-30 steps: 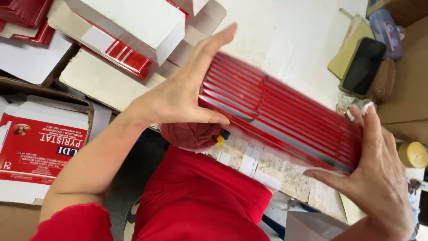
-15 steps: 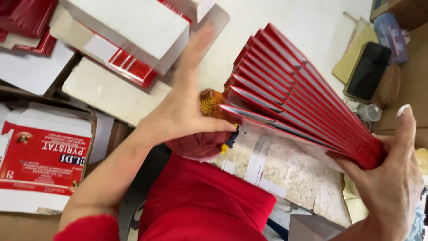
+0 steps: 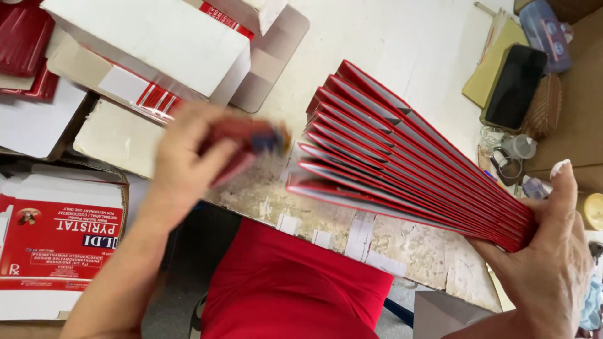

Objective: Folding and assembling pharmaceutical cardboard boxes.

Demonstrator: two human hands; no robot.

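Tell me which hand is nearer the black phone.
Right. The right hand grips the fanned red cards just below the phone; the left hand, holding a blurred red object, is far across the table.

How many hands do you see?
2. The left hand is over the table's near edge, holding a small blurred red thing. The right hand is at the right, gripping one end of the fanned red cartons.

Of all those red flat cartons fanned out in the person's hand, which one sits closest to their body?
The bottom carton of the fan, the lowest red edge, just above the red shirt. The others spread away from it up across the table; the right hand pinches them all.
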